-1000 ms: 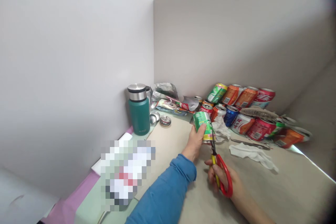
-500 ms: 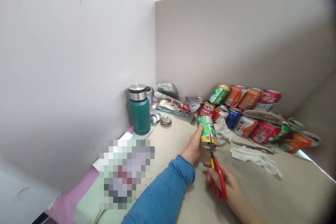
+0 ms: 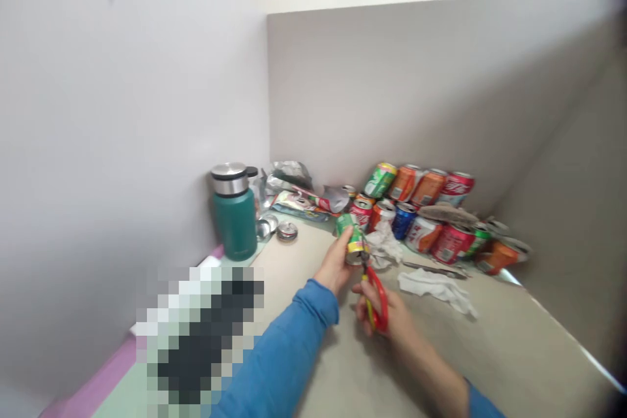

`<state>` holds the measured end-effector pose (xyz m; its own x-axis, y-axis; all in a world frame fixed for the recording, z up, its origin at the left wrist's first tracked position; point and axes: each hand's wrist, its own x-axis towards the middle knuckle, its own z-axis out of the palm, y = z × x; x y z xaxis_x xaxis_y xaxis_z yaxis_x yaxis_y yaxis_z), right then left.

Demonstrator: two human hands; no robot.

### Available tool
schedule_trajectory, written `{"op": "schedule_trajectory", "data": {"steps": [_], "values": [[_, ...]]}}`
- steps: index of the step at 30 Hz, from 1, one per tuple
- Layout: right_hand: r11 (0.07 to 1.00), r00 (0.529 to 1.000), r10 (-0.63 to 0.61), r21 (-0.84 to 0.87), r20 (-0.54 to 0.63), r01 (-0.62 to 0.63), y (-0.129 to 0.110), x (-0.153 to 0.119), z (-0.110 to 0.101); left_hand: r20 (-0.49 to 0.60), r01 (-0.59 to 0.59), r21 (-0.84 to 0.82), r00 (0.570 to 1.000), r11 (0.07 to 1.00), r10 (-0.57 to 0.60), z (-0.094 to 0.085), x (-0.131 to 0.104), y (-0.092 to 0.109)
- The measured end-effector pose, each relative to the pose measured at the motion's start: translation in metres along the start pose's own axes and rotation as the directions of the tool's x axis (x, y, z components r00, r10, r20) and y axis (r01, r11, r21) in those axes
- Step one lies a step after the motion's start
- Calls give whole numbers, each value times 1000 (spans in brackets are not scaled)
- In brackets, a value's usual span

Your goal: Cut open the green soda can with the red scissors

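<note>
My left hand [image 3: 339,260] is wrapped round a green and yellow drink can [image 3: 349,228], tilted above the table with its open end towards me. In my right hand [image 3: 379,308] is a pair of scissors [image 3: 378,297] with red and yellow handles. Their blades reach up to the can's near rim and side; how far they cut into the metal is blurred. Crumpled white tissue [image 3: 385,245] lies just right of the can, and a red can [image 3: 361,212] stands behind it.
Several drink cans [image 3: 453,245] are stacked at the back right. Cut metal sheets [image 3: 308,202] lie at the back, by small can ends [image 3: 287,231]. A green bottle [image 3: 235,222] stands left. A white cloth [image 3: 435,289] and a thin dark tool [image 3: 434,269] lie right.
The whole view has shifted, so things sit further left. The scissor blades now reach deeper along the can's side and look more closed. Both hands keep their hold.
</note>
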<state>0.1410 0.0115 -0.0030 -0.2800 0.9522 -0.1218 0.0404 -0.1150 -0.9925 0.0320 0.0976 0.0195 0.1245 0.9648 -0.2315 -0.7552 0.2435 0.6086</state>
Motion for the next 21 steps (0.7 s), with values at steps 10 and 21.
{"op": "schedule_trajectory", "data": {"steps": [10, 21], "values": [[990, 995, -95, 108, 36, 91, 27, 6, -8, -29, 63, 5, 998, 998, -63, 6, 0, -9], [937, 943, -107, 349, 316, -11, 20, 5, -26, -2, 160, 5, 987, 987, -160, 5, -8, 0]]}}
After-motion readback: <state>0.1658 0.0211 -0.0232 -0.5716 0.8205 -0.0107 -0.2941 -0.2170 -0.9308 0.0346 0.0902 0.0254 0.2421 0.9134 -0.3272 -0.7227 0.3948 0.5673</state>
